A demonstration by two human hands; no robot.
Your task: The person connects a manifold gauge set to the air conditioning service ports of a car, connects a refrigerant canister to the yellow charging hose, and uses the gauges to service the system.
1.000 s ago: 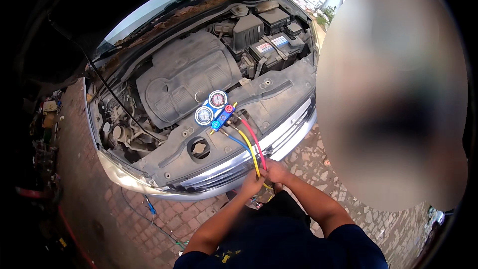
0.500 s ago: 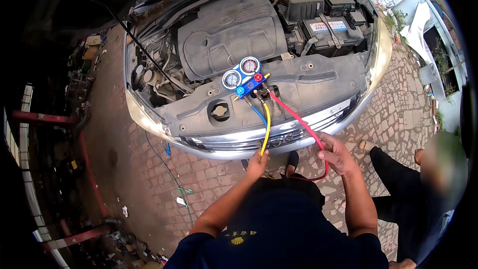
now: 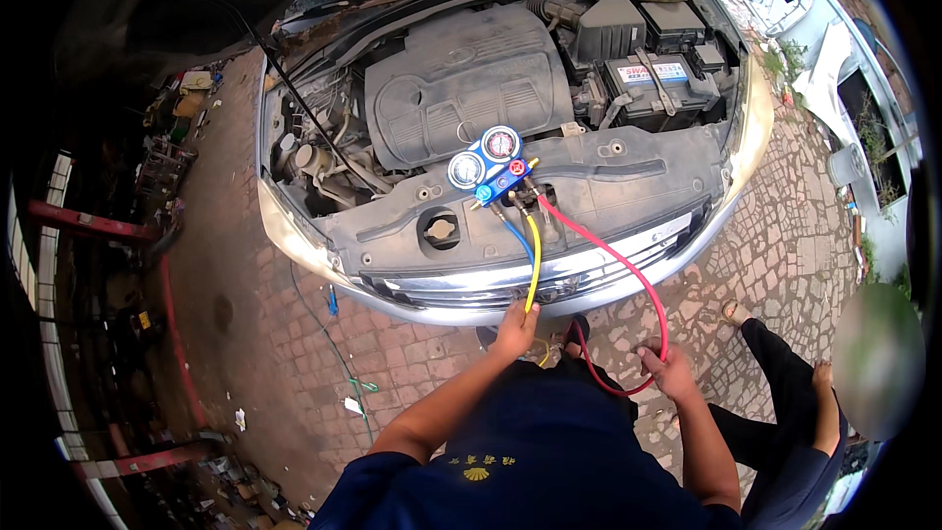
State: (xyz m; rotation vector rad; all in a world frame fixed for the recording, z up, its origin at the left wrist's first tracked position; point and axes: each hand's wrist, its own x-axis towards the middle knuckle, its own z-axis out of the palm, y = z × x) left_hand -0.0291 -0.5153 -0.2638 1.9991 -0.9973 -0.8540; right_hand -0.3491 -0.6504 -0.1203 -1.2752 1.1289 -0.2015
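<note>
A blue manifold gauge set [image 3: 503,180] with two round dials lies on the front panel of an open engine bay. Yellow [image 3: 535,260], blue [image 3: 517,233] and red [image 3: 620,257] hoses run from it toward me. My left hand [image 3: 514,332] is closed around the yellow hose, just in front of the bumper. The blue hose passes behind the yellow one into that spot; I cannot tell whether it is gripped too. Farther right, my right hand [image 3: 671,373] has its fingers curled on the red hose, which loops below it toward my feet.
A dusty engine cover [image 3: 466,88] and a battery [image 3: 657,86] with a wrench [image 3: 655,79] on it fill the bay. A thin prop rod [image 3: 285,79] rises at the left. Another person [image 3: 785,432] is close at my right. A dark cable [image 3: 329,334] lies on the paving.
My right hand has moved down toward my body, and the red hose now bends in a wider loop. My left hand keeps its hold. The other person's arm has shifted.
</note>
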